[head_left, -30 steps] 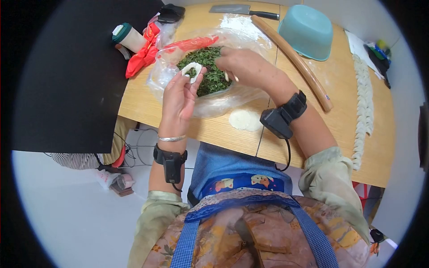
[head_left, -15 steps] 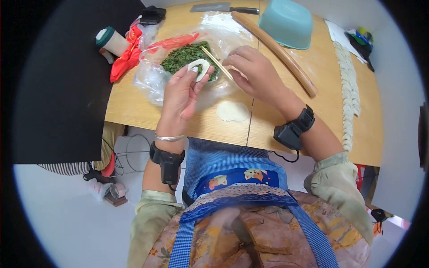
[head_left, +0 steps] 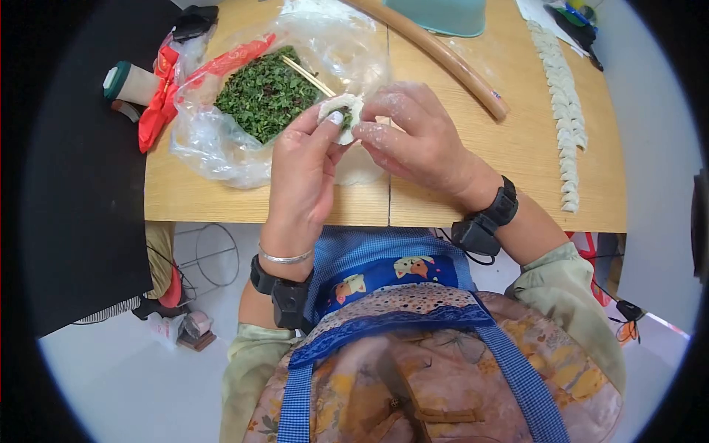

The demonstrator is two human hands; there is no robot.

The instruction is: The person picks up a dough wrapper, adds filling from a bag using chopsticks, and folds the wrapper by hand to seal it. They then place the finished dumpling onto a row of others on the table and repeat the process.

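Note:
A round dumpling wrapper (head_left: 353, 105) with chopped green filling on it is cupped in my left hand (head_left: 299, 170), whose thumb presses on the filling. Flour-dusted, my right hand (head_left: 425, 140) has its thumb and forefinger closed at the wrapper's right edge. Behind them, a heap of chopped green filling (head_left: 255, 96) lies on a clear plastic bag (head_left: 210, 159). A pair of chopsticks (head_left: 306, 76) rests with its tips in the heap. Another flat wrapper (head_left: 360, 168) lies on the table below my hands, partly hidden by them.
Rows of folded dumplings (head_left: 565, 111) line the right side of the wooden table (head_left: 480, 177). A long rolling pin (head_left: 436, 59) lies diagonally at the back, beside a teal basin (head_left: 443, 16). At the left stand a lidded cup (head_left: 136, 83) and a red bag (head_left: 155, 118).
My right hand has come left from above the chopsticks to the wrapper and now touches its edge. The camera view has shifted, so the table sits higher and further left.

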